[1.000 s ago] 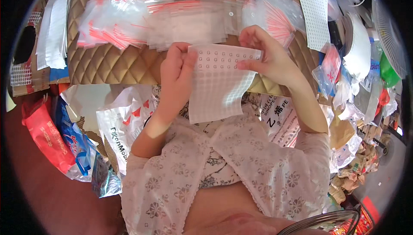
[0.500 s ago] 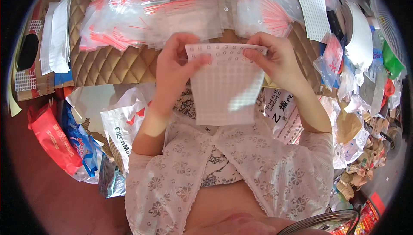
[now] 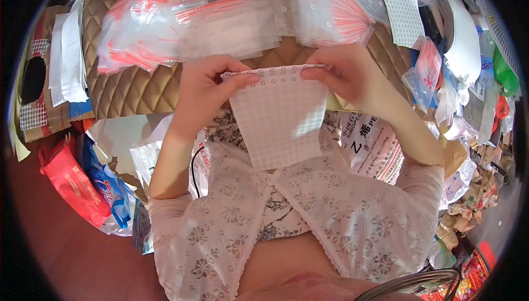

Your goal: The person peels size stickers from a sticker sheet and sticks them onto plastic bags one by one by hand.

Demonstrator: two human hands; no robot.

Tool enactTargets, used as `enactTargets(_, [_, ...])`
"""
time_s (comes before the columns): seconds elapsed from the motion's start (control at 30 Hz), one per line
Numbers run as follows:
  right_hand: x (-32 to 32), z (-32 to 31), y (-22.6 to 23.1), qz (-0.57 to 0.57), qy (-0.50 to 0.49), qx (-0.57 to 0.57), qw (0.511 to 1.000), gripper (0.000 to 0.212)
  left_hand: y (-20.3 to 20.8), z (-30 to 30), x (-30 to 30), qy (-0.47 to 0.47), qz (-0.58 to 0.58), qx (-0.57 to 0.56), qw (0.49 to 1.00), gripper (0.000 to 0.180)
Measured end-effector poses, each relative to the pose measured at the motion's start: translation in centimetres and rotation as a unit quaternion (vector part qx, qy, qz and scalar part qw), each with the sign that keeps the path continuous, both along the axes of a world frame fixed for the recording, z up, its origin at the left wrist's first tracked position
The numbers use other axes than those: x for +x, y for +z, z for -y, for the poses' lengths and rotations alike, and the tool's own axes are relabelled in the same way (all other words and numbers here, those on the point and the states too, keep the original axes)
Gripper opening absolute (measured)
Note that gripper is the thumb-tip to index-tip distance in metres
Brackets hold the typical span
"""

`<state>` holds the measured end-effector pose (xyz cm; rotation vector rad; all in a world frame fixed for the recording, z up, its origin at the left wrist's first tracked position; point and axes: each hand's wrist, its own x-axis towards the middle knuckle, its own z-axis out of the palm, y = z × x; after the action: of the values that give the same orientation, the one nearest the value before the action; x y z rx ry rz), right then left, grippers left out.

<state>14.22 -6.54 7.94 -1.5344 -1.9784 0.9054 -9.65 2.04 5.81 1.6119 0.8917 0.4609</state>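
A white sheet [image 3: 278, 119] marked with a grid of small pale squares hangs in front of my chest. Along its top edge run rows of small dark characters, and that edge looks bent over. My left hand [image 3: 212, 83] pinches the sheet's upper left corner between thumb and fingers. At the upper right corner, my right hand [image 3: 347, 72] grips it the same way, thumb on the near side. Just beyond my hands, clear zip bags with red seals [image 3: 220, 28] lie in overlapping piles on a brown quilted surface [image 3: 149, 91].
More zip bags [image 3: 339, 12] fan out at the back right, beside another dotted white sheet [image 3: 401, 6]. Stacked white sheets [image 3: 70, 53] stand at the left. A red bag [image 3: 74, 182] sits lower left, and crumpled brown paper [image 3: 468, 207] and plastic packaging crowd the right side.
Both hands have come slightly lower and spread apart a little, with the sheet still between them. Fewer character rows show along the top edge. The sheet has shifted slightly left.
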Motion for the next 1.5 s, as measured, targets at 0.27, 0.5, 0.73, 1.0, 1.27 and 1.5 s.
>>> enactTargets(0.27, [-0.2, -0.7, -0.1, -0.136, -0.07, -0.162, 0.975, 0.015, -0.4, 1.3, 2.5, 0.053, 0.119, -0.173, 0.976, 0.013])
enactTargets(0.5, [0.2, -1.8, 0.2, -0.03, 0.042, 0.048, 0.997, 0.016, -1.4, 1.3, 2.9, 0.046, 0.099, -0.053, 0.993, 0.017])
enactTargets(0.73, [-0.6, -1.8, -0.8, 0.036, 0.014, 0.079, 0.996, 0.018, -0.8, 1.0, 2.9, 0.073, 0.025, -0.088, 0.993, 0.017])
enactTargets(1.0, [-1.3, -1.7, -0.7, 0.062, 0.002, 0.097, 0.993, 0.02, -0.7, 0.8, 2.4, 0.07, 0.042, -0.135, 0.987, 0.018])
enactTargets(1.27, [-2.0, -1.6, -0.7, 0.09, -0.007, 0.096, 0.991, 0.016, -0.9, 1.0, 1.6, 0.067, 0.045, -0.136, 0.987, 0.02])
enactTargets(1.5, [-1.7, -1.1, -1.8, 0.18, 0.061, 0.234, 0.953, 0.028, -1.7, -0.4, -0.2, 0.064, 0.191, -0.378, 0.904, 0.026])
